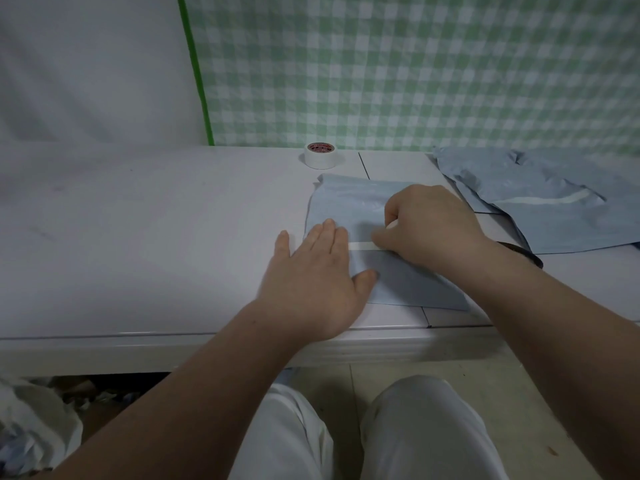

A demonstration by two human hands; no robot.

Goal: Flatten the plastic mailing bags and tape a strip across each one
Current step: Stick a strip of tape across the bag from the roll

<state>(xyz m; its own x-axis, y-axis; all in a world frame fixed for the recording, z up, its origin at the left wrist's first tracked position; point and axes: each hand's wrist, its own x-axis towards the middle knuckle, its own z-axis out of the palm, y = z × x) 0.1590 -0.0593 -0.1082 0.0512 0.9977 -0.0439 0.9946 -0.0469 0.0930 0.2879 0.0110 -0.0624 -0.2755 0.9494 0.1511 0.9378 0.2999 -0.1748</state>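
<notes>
Bag [346, 206] lies flat on worktop [138, 237], centre-right. Left grip [318, 271], fingers straight, presses the bag's left edge and the end of the strip [360, 246], evidently anchoring both. Right grip [426, 226], fingers curled, pinches the strip, likely to lay it taut across. Roll [320, 155] stands behind, within reach. Pile [554, 209] of bags lies to the right.

light: dim, soft, even | shadows: faint under hands | focus: slightly soft | edges: wide-angle bowing
</notes>
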